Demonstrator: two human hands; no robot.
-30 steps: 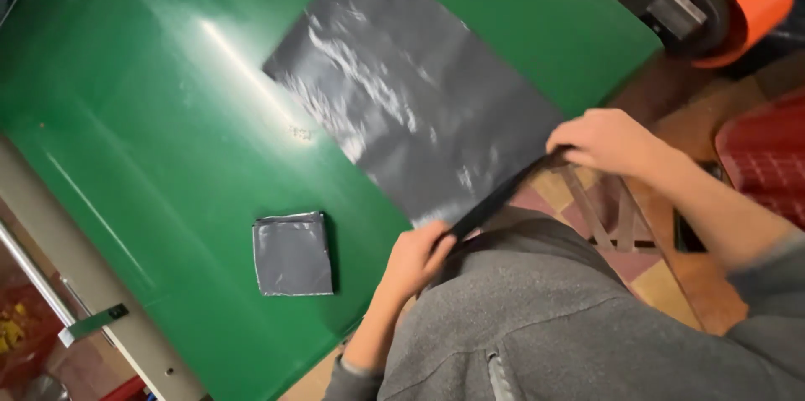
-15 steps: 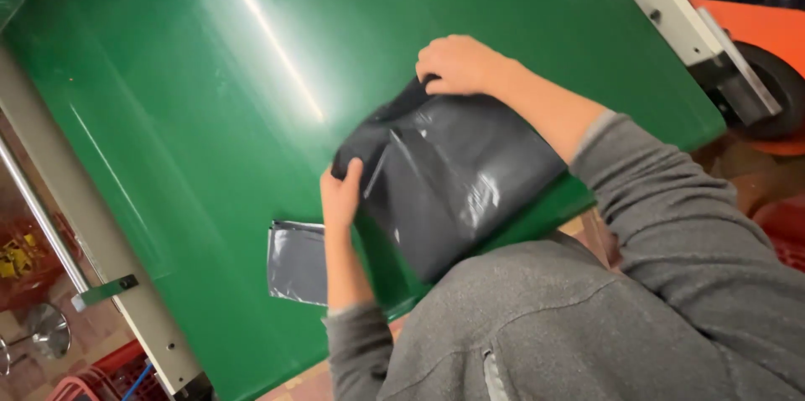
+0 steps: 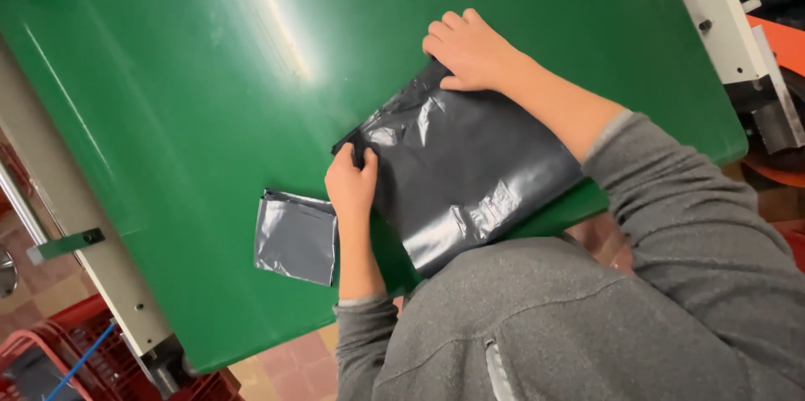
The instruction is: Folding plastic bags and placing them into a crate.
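Observation:
A dark grey plastic bag lies folded over on the green table, its near part hanging past the table's edge. My left hand pinches the bag's left corner. My right hand presses flat on the bag's far corner, fingers curled over the fold. Beside my left wrist a smaller folded grey bag lies flat on the table, touched by neither hand.
A white metal frame runs along the table's right side with an orange machine part behind it. A pale rail borders the left side. Red crates stand on the tiled floor below.
The bag, spread flat a second ago, has been folded in half away from me. Both hands moved up from its near edge onto the far fold and are now pressing it down.

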